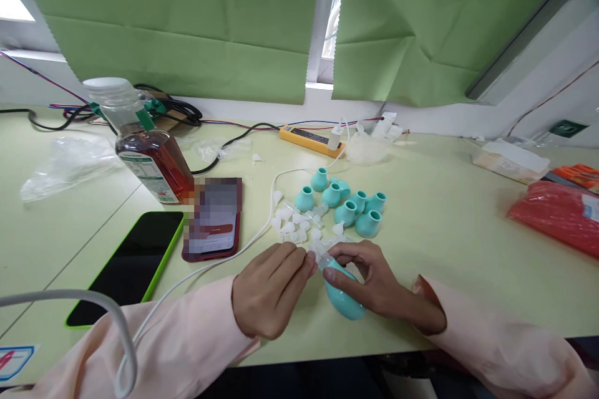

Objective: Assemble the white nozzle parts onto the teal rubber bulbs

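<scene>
My right hand is wrapped round a teal squeeze bulb, its neck tilted up and to the left. A translucent plastic nozzle piece sits at the bulb's neck. The fingertips of my left hand are pinched together on a small whitish tip at that piece, mostly hidden by the fingers. Just beyond my hands lies a cluster of small white and clear plastic tips. Several more teal bulbs stand behind them, most with their open necks upward; one lies on its side.
A red-cased phone and a green-cased phone lie at left, near a bottle of amber liquid. A white cable runs from a yellow power strip past my left arm. At right are a red package and a tissue pack.
</scene>
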{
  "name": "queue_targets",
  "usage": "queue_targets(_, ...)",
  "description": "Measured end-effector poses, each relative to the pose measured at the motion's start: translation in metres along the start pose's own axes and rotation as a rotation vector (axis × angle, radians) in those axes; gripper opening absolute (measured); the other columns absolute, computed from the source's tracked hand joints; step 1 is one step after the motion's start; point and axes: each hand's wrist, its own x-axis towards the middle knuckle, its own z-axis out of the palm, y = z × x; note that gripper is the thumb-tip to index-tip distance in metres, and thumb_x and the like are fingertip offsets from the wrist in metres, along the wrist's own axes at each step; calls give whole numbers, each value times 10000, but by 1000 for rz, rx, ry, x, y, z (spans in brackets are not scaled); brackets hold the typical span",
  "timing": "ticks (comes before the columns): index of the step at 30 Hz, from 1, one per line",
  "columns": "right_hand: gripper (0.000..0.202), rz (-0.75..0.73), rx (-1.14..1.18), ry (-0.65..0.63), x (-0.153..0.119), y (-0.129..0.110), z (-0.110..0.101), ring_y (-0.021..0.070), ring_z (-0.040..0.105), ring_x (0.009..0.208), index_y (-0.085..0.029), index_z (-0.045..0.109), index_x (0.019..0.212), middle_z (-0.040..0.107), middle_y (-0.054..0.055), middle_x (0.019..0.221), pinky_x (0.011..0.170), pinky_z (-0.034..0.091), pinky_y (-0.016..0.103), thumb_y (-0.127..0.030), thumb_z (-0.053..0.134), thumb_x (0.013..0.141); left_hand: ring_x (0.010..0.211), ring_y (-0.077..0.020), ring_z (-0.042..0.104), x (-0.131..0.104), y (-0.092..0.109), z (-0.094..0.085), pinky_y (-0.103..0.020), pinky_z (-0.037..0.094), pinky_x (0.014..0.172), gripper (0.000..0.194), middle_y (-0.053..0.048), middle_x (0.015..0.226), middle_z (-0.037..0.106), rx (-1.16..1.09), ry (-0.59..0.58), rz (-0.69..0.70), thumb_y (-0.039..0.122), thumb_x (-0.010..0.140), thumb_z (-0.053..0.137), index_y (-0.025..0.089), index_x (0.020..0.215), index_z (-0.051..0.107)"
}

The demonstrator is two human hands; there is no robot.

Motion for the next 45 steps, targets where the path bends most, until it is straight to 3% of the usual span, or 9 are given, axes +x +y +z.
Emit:
queue_targets(5,177,73,30,-12,2,-4,1,101,486,532,-171,581,668,536,-7,547,496,416,202,-329,528,727,671,-197,518,0,0,-3,-300,441,499,212,-137,687,583,35,-13,90,47,791,353,1,847,553)
queue_targets(10,158,24,-48,-36,6,-6,-2,91,448,490,-171,558,625,497,-22,502,476,393,200,-298,533,715,636,-174,484,2,-5,-3,-284,439,495,130,-104,651,574,20,-80,45,36,749,444,20,826,548)
queue_targets(16,144,-94,-159,-50,5,-5,-5,92,465,486,-180,529,608,511,-26,505,527,405,213,-272,519,719,606,-164,473,0,-3,-1,-279,422,476,224,-90,624,556,12,-107,65,47,797,335,52,747,553)
queue_targets(21,142,-123,-235,-63,5,-5,-6,94,481,495,-171,519,597,526,-22,511,558,398,226,-263,520,706,610,-190,487,-2,-2,-1,-301,414,462,267,-104,617,546,50,-127,160,33,768,326,79,614,539)
queue_targets(28,131,-124,-263,-83,3,-7,-5,100,500,507,-171,521,617,553,-16,539,576,397,239,-272,518,700,621,-203,486,-5,-4,0,-313,409,460,287,-115,619,540,44,-186,208,42,758,318,92,578,537)
queue_targets(38,101,-136,-244,-98,4,-10,-5,106,523,515,-170,536,648,559,-15,540,581,394,240,-265,539,682,576,-168,439,-8,-4,0,-295,375,470,239,-73,582,514,3,-194,159,47,757,365,107,590,525)
queue_targets(45,113,-97,-220,-115,5,-13,-7,106,528,546,-177,538,628,569,-14,567,603,394,238,-270,537,693,553,-140,413,-11,-3,1,-270,345,451,145,-46,574,507,-31,-117,93,43,741,425,101,651,522)
